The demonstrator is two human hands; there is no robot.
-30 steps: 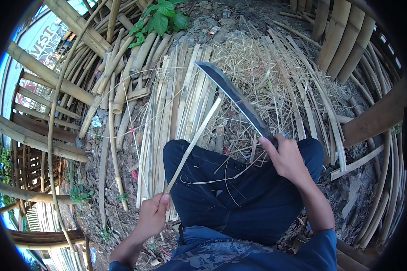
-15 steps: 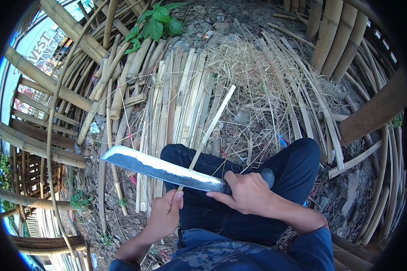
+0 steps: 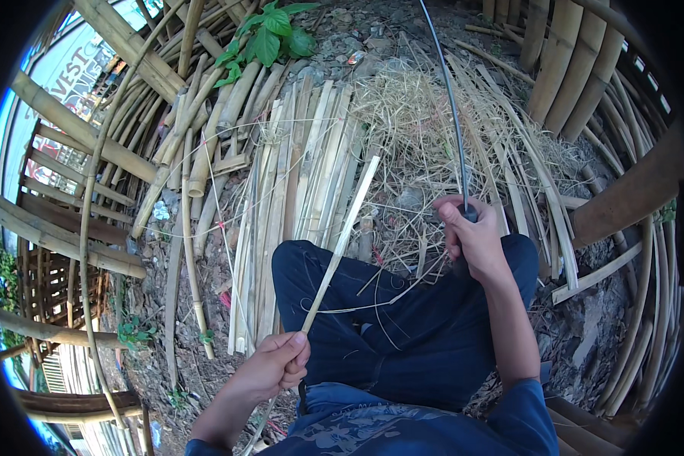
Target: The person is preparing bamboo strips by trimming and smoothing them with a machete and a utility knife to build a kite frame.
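My left hand (image 3: 277, 366) is closed round the lower part of a pale bamboo strip (image 3: 339, 252), which slants up and away over my lap. The strip's tail shows below the fist. Over my right knee, my right hand (image 3: 471, 239) grips the dark handle of a machete (image 3: 450, 99). Its blade points away from me and is seen edge-on as a thin dark line. Strip and blade are apart. Thin curled shavings (image 3: 372, 305) lie across my dark trousers.
Beyond my knees lies a row of split bamboo strips (image 3: 319, 167). A heap of shavings (image 3: 410, 114) covers the ground right of it. Bamboo poles (image 3: 121, 152) stand at the left, thick posts (image 3: 562, 68) at the right. A leafy plant (image 3: 267, 38) grows at the back.
The machete has swung from lying across the strip to pointing away, as my right hand rose and moved right. My left hand has lowered slightly, still holding the strip.
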